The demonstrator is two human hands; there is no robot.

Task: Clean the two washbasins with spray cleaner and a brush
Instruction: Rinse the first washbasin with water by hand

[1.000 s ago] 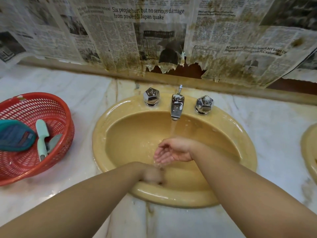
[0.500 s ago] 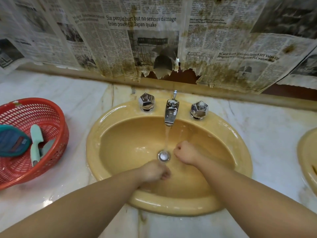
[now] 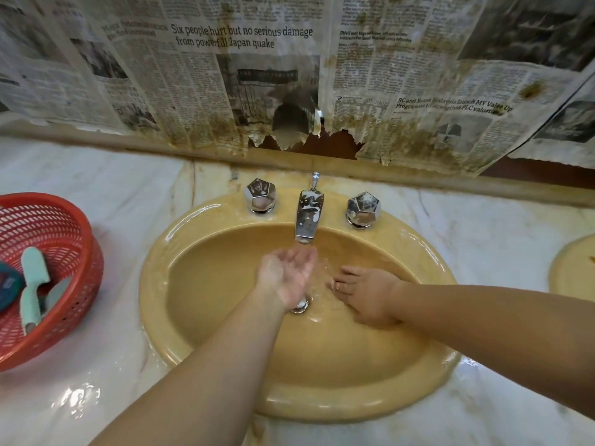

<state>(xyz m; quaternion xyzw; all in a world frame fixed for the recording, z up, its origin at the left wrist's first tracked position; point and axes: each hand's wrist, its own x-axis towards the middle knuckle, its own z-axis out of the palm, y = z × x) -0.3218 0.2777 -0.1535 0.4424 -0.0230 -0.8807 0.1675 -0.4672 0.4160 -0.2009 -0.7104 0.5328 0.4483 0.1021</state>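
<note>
Left hand [image 3: 288, 273] is cupped palm-up, holding nothing, under the chrome tap [image 3: 307, 218] mid-frame. Right hand [image 3: 365, 292] lies flat, fingers relaxed, inside the mustard-yellow oval ceramic washbasin [image 3: 225, 365], well off its rim; red plastic mesh basket [image 3: 74, 278] sits far left.

Two yellow washbasins show: one whole [image 3: 225, 317] and one only as a rim at the right edge [image 3: 573, 265]. The whole basin has two chrome tap knobs [image 3: 260, 195] [image 3: 363, 208], one spout [image 3: 307, 217] and one drain [image 3: 300, 304]. One red basket [image 3: 80, 284] holds one pale green brush [image 3: 32, 284] and what may be one teal bottle [image 3: 8, 289], mostly cut off. Two hands [image 3: 286, 272] [image 3: 367, 292] are in view.
</note>
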